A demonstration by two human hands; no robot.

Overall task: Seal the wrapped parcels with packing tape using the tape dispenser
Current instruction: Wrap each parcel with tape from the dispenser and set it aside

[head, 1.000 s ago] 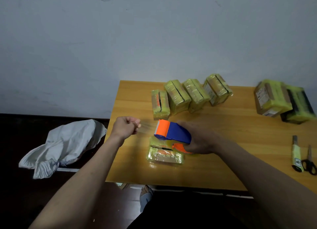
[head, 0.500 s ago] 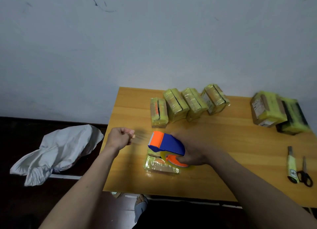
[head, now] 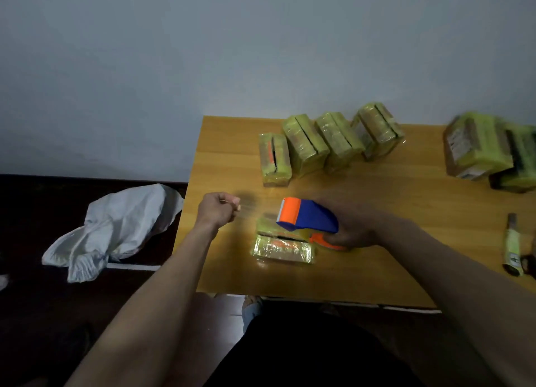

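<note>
Two hands work over the near left part of our table (head: 391, 264). Our left hand (head: 218, 211) has its fingers curled tight, pinching the free end of a clear tape strip (head: 255, 209) that runs, blurred and almost see-through, toward the tape dispenser (head: 307, 216). Its wrist is bent a little and the forearm reaches up from the lower left. Our right hand (head: 352, 235) grips the dispenser from the right side, fingers wrapped round the orange handle underneath; motion blur smears the knuckles, so we cannot tell each finger apart. The dispenser has a blue body and an orange front, tilted with the orange end up and to the left, just above the parcel (head: 282, 246), which lies flat near the table's front edge, wrapped in yellow-green film.

Farther back, a row of four wrapped parcels (head: 327, 142) leans one against the next. At the far right stand two bigger parcels (head: 478, 145); the nearer one carries a white label, but its print is too blurred for us to read, and the farther one is cut off by the frame edge. A utility knife (head: 512, 246) lies at the right edge beside scissors that are mostly out of frame. We read no brand or writing anywhere. On the dark floor to the left lies a crumpled white bag (head: 116, 227).
</note>
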